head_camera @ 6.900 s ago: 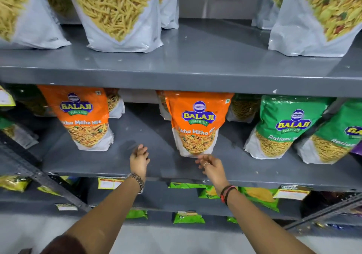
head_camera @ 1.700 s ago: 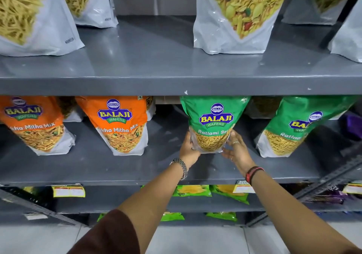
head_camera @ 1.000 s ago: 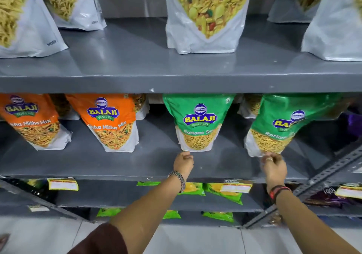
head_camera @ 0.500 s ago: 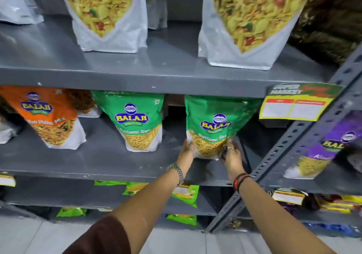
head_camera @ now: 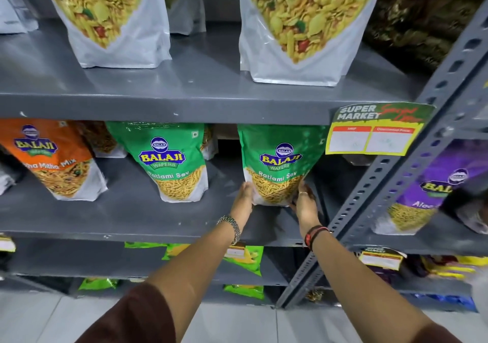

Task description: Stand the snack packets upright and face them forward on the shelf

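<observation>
A green Ratlami Sev packet (head_camera: 280, 163) stands upright on the grey middle shelf (head_camera: 132, 218), label facing me. My left hand (head_camera: 244, 197) presses its lower left edge and my right hand (head_camera: 303, 202) cups its lower right corner, so both hold its base. A second green Ratlami Sev packet (head_camera: 171, 160) stands upright to the left, apart from my hands. An orange Mitha Mix packet (head_camera: 52, 157) stands further left, leaning a little.
A slanted grey perforated upright (head_camera: 396, 184) runs just right of my right hand. A yellow price tag (head_camera: 375, 131) hangs from the upper shelf edge. A purple packet (head_camera: 427, 184) sits beyond the upright. Large white pouches (head_camera: 303, 25) stand on the top shelf. Green packets (head_camera: 243, 258) lie on lower shelves.
My view has shifted right along the shelf. Both hands left the middle green packet and now grip the base of the rightmost green one, which stands straighter than before.
</observation>
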Demonstrator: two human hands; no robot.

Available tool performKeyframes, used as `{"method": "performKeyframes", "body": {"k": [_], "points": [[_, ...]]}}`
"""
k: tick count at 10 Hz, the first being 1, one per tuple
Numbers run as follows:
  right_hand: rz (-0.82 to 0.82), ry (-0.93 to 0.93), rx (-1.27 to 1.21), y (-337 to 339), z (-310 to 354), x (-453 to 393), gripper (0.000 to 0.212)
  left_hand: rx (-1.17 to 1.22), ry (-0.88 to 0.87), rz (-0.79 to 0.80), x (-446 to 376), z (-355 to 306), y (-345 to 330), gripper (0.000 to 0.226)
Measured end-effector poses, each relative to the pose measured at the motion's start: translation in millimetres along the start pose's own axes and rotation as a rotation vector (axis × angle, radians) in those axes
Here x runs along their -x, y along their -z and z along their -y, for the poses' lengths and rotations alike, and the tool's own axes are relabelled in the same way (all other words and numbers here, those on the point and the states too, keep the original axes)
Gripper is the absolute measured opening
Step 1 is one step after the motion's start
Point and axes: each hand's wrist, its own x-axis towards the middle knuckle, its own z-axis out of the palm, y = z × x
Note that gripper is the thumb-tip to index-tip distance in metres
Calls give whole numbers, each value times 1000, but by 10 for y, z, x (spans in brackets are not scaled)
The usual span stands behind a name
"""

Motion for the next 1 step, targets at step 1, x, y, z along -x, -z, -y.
{"method": "performKeyframes", "body": {"k": [1], "points": [[-64,35,48,69,-123,65,35,-119,-234,-271,86,133,92,42]]}}
